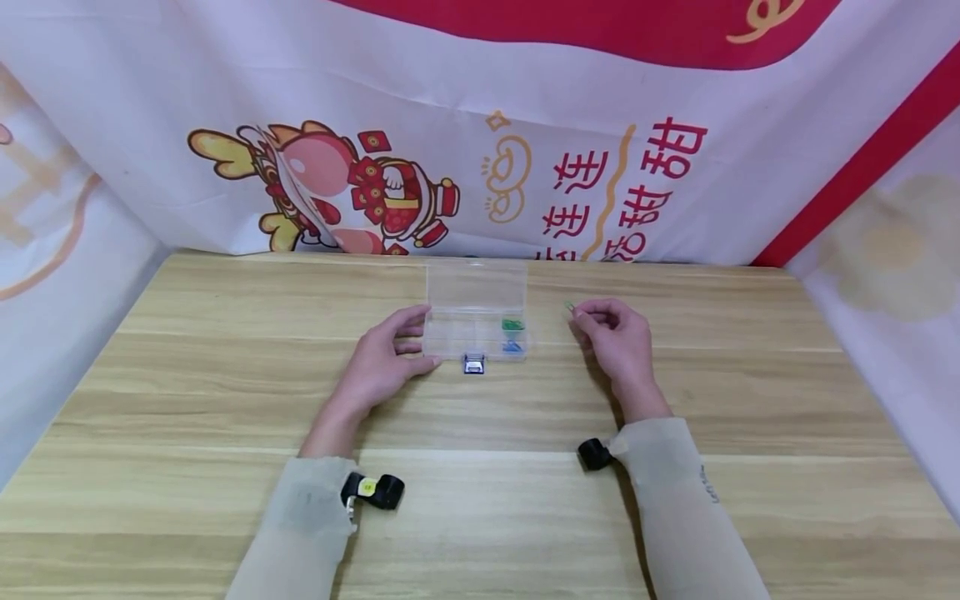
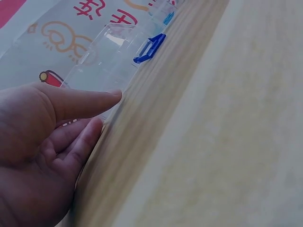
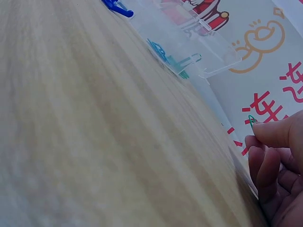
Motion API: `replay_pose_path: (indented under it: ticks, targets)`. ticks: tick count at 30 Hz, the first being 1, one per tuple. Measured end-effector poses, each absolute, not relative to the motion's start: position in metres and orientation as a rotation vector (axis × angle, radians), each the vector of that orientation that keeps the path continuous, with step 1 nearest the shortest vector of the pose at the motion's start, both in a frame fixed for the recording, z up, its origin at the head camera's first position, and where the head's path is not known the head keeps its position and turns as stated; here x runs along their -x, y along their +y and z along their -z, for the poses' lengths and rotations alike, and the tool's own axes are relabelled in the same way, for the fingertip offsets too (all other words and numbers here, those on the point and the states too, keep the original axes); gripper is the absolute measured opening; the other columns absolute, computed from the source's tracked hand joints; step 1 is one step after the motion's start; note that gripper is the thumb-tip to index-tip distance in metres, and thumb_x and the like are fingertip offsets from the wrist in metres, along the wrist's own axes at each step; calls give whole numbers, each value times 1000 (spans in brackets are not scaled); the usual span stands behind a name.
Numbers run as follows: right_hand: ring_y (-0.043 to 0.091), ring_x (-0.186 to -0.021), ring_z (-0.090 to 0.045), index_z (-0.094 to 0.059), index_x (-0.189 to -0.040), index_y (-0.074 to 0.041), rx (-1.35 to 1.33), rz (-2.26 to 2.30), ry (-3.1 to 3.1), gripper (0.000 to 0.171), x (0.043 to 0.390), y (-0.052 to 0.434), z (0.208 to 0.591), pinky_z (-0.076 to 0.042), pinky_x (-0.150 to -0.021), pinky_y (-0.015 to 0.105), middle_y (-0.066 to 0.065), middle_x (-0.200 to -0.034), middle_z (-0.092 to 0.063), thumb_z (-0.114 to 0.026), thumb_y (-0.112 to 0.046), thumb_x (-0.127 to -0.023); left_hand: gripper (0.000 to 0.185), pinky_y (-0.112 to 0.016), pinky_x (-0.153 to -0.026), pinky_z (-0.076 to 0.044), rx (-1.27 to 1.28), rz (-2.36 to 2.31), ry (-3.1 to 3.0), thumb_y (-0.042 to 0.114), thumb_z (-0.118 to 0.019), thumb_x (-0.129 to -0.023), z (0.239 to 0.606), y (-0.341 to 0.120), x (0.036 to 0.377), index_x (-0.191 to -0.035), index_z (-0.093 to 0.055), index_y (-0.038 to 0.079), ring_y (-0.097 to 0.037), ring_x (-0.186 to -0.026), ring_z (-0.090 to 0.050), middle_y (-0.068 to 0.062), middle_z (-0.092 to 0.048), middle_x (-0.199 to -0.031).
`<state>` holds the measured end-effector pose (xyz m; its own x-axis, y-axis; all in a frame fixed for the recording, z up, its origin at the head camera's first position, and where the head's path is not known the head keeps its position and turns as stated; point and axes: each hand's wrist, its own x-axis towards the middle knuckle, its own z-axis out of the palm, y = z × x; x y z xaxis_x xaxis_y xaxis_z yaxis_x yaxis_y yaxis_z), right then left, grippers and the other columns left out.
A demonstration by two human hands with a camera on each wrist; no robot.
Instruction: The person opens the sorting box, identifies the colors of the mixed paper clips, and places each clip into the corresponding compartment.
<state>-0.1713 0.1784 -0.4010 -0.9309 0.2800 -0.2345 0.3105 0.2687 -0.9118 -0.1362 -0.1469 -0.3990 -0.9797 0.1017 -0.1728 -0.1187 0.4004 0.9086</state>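
Note:
A clear plastic compartment box (image 1: 453, 335) lies on the table with its lid (image 1: 477, 286) raised at the back. My left hand (image 1: 382, 360) holds the box's left end, thumb at the front corner and index finger at the rear one. Off to the right of the box, my right hand (image 1: 617, 337) pinches a green paper clip (image 3: 251, 121) between thumb and index finger. Green paper clips (image 1: 513, 325) lie in the back right compartment, and blue paper clips (image 1: 512, 347) in the one before it. A blue latch (image 1: 474, 364) sticks out at the box's front.
The wooden table (image 1: 480, 517) carries the box. A white printed cloth (image 1: 420, 83) hangs behind the table's far edge and along its sides. Black straps (image 1: 596, 455) are worn on both sleeves.

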Motion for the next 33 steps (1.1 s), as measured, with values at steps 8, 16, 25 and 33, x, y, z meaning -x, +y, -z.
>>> replay_pose_path:
  ticks: [8, 16, 25, 33]
  targets:
    - [15, -84, -64, -74, -119, -16, -589, 1853, 2441, 16, 172, 178, 401, -58, -65, 21, 1, -105, -70, -70, -23, -105, 79, -50, -119, -53, 63, -1627, 2430, 5, -82, -93, 401, -147, 137, -162, -48, 22, -36, -136, -61, -15, -57, -155]
    - [10, -75, -61, -75, -115, -14, -558, 1966, 2404, 13, 172, 180, 399, -53, -59, 19, -2, -95, -69, -70, -19, -105, 79, -50, -119, -53, 70, -1627, 2428, 5, -82, -94, 401, -147, 136, -163, -47, 23, -35, -137, -61, -15, -57, -156]
    - [11, -88, -63, -76, -119, -15, -504, 1980, 2393, 17, 171, 177, 385, -54, -66, 19, -6, -102, -72, -71, -22, -104, 78, -50, -119, -53, 61, -1623, 2434, 6, -82, -94, 401, -145, 137, -163, -48, 22, -36, -136, -62, -16, -57, -155]
    - [14, -92, -62, -75, -121, -16, -404, 1909, 2364, 17, 167, 163, 377, -54, -68, 22, -3, -109, -72, -71, -21, -105, 76, -51, -120, -52, 40, -1635, 2435, 6, -81, -95, 401, -146, 136, -162, -48, 20, -38, -136, -61, -18, -57, -154]
